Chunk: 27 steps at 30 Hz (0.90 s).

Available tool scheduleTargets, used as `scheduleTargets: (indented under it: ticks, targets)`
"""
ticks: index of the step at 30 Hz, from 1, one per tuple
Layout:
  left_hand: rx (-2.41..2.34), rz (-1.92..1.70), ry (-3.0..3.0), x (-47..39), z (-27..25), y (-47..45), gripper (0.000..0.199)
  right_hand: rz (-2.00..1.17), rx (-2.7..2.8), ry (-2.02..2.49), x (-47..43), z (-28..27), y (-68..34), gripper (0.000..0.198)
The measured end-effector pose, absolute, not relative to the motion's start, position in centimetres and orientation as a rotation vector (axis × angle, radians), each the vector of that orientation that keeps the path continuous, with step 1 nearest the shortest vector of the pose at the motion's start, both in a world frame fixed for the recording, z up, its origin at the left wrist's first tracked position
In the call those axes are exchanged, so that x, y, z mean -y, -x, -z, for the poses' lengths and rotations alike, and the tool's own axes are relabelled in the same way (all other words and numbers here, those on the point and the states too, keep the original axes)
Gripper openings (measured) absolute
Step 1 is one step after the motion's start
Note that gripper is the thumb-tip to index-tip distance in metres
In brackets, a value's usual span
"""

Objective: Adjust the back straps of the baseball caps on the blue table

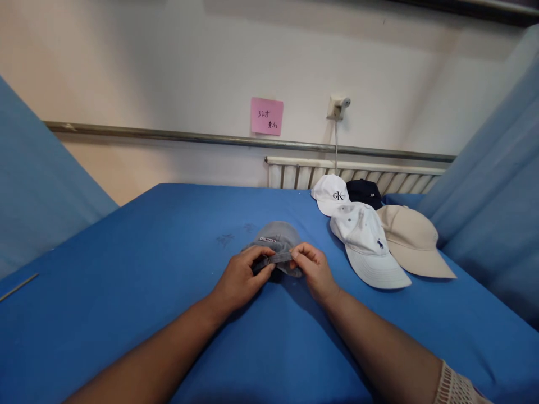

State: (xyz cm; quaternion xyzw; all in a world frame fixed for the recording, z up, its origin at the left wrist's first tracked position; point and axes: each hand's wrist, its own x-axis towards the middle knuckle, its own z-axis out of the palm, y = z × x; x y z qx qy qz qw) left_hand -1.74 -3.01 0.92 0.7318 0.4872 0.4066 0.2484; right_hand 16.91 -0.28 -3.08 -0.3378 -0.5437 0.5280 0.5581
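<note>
A grey baseball cap (280, 231) lies in front of me on the blue-covered table, its brim pointing away and a small label on it. Its back strap (281, 257) is stretched between my two hands. My left hand (242, 276) pinches the strap's left part near the buckle, thumb and forefinger closed on it. With thumb and fingertips, my right hand (315, 270) grips the strap's right end. The cap's inside is mostly hidden by the strap and my fingers.
To the right sit a white cap (330, 193), a dark navy cap (362, 192), a pale cap with a small horse logo (364, 241) and a beige cap (410, 235). A thin stick (19, 287) lies at the left edge. Blue curtains (492, 168) hang at both sides; a radiator (303, 174) stands behind.
</note>
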Motion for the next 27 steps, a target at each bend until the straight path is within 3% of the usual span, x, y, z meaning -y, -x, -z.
scheduleTargets:
  ticks: [8, 18, 27]
  targets:
    - [-1.191, -1.096, -1.679, 2.5, -0.6, 2.1, 0.02, -1.152, 1.388, 0.787, 0.9, 2.7, -16.8, 0.022]
    - [-1.047, -1.11, -1.302, 2.3, -1.2, 2.2, 0.031, -0.597, 1.93, 0.805, 1.2, 1.7, -16.4, 0.025]
    - [-1.062, -1.138, -1.356, 2.0, -0.8, 2.0, 0.026, -0.657, 1.794, 0.859, 0.5, 2.5, -16.3, 0.017]
